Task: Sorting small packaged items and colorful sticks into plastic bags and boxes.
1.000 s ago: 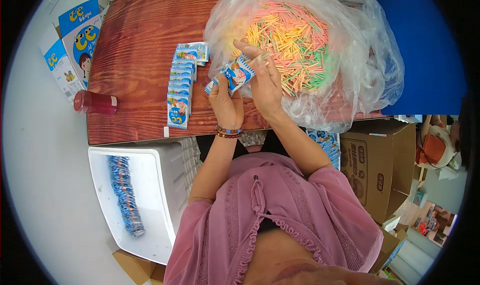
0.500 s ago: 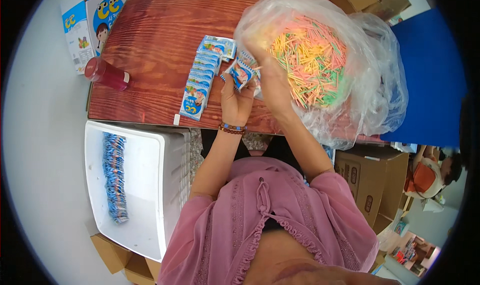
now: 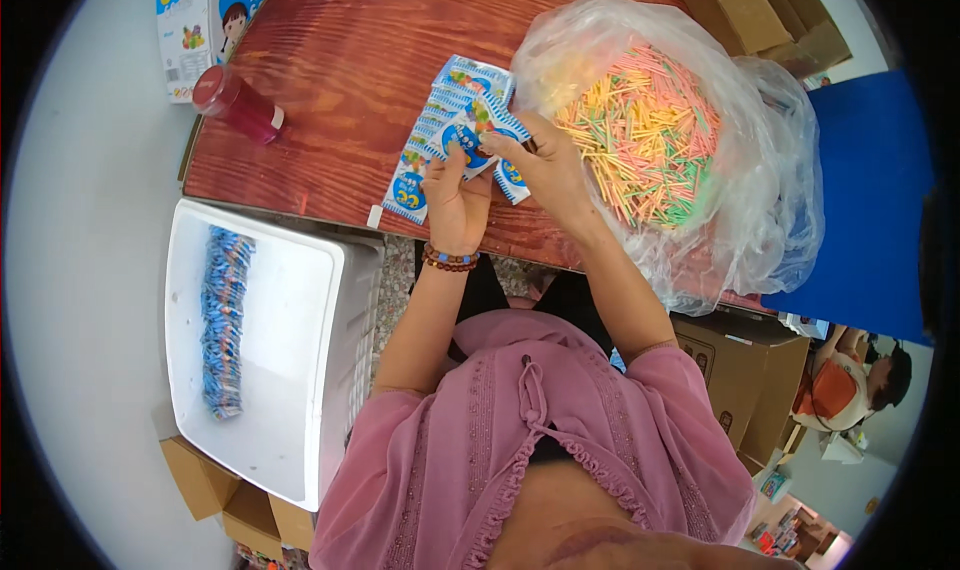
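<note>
My left hand [image 3: 458, 205], with a beaded bracelet at the wrist, grips a small blue-and-white packet [image 3: 466, 148] between thumb and fingers. My right hand [image 3: 552, 175] pinches the same packet at its right edge. Whether a stick is inside or between the fingers is hidden. Beneath and to the left lies an overlapping row of similar packets [image 3: 407, 192], with more packets [image 3: 476, 72] at its far end. One other packet [image 3: 512, 182] pokes out below my right fingers. Right of my hands, a clear plastic bag [image 3: 785, 185] stands open, full of thin pink, yellow and green sticks [image 3: 650, 135].
A red-lidded jar [image 3: 240, 105] lies on the wooden table [image 3: 330, 60]. At the lower left, a white bin [image 3: 285, 370] holds a long stack of packets [image 3: 224, 320]. Cardboard boxes [image 3: 765, 15] stand beyond the bag. Another person [image 3: 850, 385] is at the far right.
My right hand, blurred beside the bag before, now has its fingers on the packet. The packet has turned, its printed face showing more. The whole view has shifted slightly.
</note>
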